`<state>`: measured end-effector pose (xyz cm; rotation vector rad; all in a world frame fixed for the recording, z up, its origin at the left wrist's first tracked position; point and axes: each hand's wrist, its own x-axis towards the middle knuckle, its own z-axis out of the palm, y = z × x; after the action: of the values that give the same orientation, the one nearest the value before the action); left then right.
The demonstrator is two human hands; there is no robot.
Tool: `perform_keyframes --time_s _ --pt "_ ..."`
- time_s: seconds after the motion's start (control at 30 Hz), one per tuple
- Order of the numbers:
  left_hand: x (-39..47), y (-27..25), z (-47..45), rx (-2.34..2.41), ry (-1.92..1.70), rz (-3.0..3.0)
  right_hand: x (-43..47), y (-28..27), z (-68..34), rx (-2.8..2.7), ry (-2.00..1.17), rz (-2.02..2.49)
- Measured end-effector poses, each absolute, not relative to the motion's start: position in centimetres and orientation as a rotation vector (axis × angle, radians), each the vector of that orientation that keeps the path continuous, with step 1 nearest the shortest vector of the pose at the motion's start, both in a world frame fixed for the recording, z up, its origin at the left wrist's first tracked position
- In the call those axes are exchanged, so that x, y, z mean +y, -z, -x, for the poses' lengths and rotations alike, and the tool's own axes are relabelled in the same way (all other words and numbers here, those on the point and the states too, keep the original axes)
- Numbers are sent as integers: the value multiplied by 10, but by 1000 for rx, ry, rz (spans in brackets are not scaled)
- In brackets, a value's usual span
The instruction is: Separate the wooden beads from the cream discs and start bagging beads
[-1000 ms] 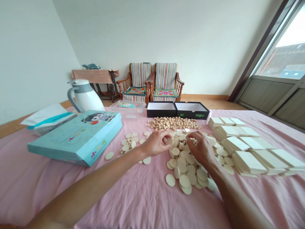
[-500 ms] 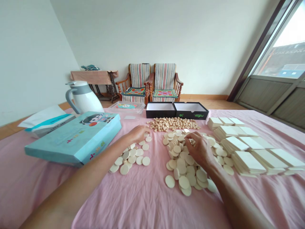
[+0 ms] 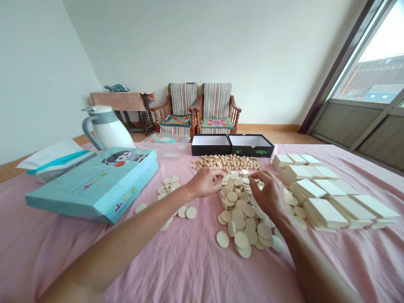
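Here, left hand point(image 3: 206, 183) and right hand point(image 3: 268, 192) arch over pale discs point(image 3: 241, 240), both half-curled; any hold unclear.

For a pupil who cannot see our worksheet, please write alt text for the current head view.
A person's left hand and right hand are at a heap of pale discs on a pink cloth. Rectangular stacks stand right, a blue box left, two open black boxes beyond.

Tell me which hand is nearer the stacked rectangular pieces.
Right. The right hand is over the pile of round discs, left of the stacked rectangular pieces; the left hand is farther left, by the pile's left edge.
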<state>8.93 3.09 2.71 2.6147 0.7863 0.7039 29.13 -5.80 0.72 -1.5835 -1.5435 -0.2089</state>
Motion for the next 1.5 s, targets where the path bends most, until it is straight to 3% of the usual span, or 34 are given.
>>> perform_keyframes --time_s 0.3,0.47,0.63,0.93,1.3,1.5 --pt "36 -31 -84 837 -793 -2548 -57 -2 -290 -1582 196 1598" --pt "62 -27 -35 1072 -481 -2674 -58 -2 -287 -1612 167 1602" --pt "68 -15 -22 1009 -363 -2772 -59 -2 -285 -1632 125 1602" --pt "57 -13 -38 1048 -523 -2759 -59 -8 -289 -1556 211 1584" --pt "18 -35 -118 675 -857 -2523 -56 -7 -297 -1517 258 1588" --pt "39 -39 -68 814 -583 -2612 -58 -9 -294 -1525 233 1569"
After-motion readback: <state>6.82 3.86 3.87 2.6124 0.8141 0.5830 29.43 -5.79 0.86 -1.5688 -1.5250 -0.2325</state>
